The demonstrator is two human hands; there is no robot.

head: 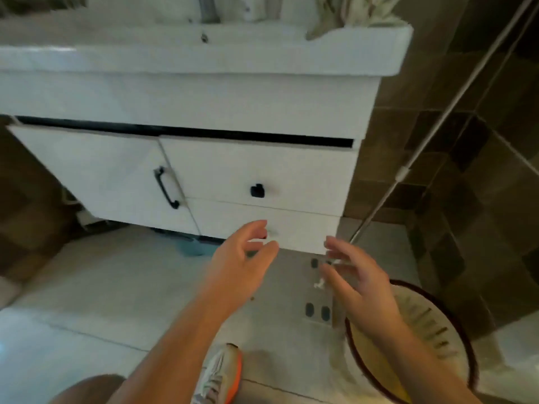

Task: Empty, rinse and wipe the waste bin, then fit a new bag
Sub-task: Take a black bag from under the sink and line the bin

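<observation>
The waste bin (431, 325), a round slatted basket with a dark rim and a pale inside, stands on the floor at the lower right. My right hand (358, 284) hovers just left of its rim, fingers spread and holding nothing. My left hand (242, 258) is stretched forward with its fingers apart, close to the knob of the lowest drawer (294, 228) of the white vanity cabinet. That knob is mostly hidden behind my fingers. No bag is in view.
The white vanity (204, 100) with a sink on top fills the upper view; a cloth (353, 13) lies on its right corner. A thin pole (431, 135) leans along the brown tiled wall. A floor drain (318, 310) lies beside the bin. My shoe (221, 374) is below.
</observation>
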